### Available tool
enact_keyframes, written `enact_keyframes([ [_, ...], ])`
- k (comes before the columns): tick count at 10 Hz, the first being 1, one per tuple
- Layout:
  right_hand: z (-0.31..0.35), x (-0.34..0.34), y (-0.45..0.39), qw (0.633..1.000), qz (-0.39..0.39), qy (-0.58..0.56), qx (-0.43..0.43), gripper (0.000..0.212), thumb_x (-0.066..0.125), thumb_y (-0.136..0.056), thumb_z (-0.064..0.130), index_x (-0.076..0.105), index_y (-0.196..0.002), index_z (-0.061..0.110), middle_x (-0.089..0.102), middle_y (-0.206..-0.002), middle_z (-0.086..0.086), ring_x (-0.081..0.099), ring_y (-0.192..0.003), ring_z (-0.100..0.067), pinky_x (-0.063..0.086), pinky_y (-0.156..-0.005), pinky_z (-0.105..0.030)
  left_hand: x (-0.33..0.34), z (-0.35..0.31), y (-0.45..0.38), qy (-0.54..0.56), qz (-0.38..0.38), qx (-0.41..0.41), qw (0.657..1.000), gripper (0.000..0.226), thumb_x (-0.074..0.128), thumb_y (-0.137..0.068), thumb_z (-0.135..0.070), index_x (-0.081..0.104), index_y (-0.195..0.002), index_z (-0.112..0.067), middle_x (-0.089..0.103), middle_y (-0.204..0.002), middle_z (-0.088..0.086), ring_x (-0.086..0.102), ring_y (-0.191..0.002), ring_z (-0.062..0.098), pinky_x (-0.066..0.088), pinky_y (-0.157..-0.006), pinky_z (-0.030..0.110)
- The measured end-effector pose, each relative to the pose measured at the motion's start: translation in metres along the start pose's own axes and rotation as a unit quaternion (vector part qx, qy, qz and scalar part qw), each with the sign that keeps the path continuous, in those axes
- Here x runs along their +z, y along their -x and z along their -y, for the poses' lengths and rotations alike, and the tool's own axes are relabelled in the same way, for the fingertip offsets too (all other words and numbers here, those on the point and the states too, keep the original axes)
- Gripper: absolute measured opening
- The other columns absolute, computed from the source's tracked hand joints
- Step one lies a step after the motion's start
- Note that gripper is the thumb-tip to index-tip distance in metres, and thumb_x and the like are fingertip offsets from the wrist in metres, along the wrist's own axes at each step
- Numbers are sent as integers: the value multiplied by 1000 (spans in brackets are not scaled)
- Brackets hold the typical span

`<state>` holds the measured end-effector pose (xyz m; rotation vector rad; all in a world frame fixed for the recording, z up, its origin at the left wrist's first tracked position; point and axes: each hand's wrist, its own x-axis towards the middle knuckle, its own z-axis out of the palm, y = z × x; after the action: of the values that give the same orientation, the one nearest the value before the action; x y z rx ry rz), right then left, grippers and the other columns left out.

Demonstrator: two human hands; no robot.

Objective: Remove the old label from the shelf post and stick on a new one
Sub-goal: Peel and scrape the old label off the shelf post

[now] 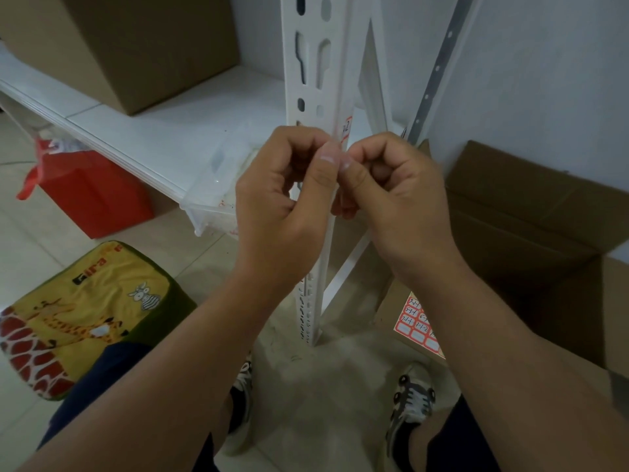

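A white slotted shelf post (315,80) rises in the middle of the view. A white label with a red border (346,128) sits on its right edge, its lower part hidden behind my thumbs. My left hand (289,195) and my right hand (394,192) are both curled in front of the post, thumbs meeting at the label's lower end. Whether the fingers pinch the label itself cannot be told. A sheet of red-bordered labels (417,323) with handwriting lies on cardboard at the lower right.
A white shelf board (143,131) carries a brown cardboard box (143,46) at the upper left. A clear plastic bin (218,195) and a red bag (88,192) sit beneath it. A yellow giraffe cushion (81,315) lies left; an opened cardboard box (531,226) stands right.
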<state>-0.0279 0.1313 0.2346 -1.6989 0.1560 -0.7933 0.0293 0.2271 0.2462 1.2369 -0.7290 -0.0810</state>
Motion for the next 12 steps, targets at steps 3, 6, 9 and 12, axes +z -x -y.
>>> enact_keyframes([
  [3,-9,-2,1,995,5,77,-69,9,61,-94,13,59,-85,12,67,-75,-6,64,-62,-19,56,-57,-31,-2,10,1,22,-13,3,1000,19,49,-69,-46,49,-67,-27,55,-51,-18,52,-53,-2,44,-56,15],
  [6,-15,-2,3,987,7,118,-105,13,59,-95,14,59,-83,8,60,-72,13,63,-63,-5,50,-58,-14,-4,12,3,8,-1,1,1000,21,46,-70,-47,46,-67,-26,55,-49,-18,50,-52,-1,43,-56,15],
  [9,-18,-2,4,987,-22,134,-86,18,55,-97,13,62,-83,5,60,-66,9,60,-59,-14,52,-55,-30,-27,33,-16,-14,-70,-25,997,40,37,-103,-15,46,-64,-16,47,-51,-7,50,-49,14,45,-53,26],
  [12,-20,2,2,988,-58,122,-68,15,51,-96,8,60,-90,19,61,-69,0,58,-61,-25,50,-55,-43,-50,50,-35,-191,-68,-47,978,41,42,-105,-26,54,-66,-22,57,-58,-6,59,-60,16,51,-62,28],
])
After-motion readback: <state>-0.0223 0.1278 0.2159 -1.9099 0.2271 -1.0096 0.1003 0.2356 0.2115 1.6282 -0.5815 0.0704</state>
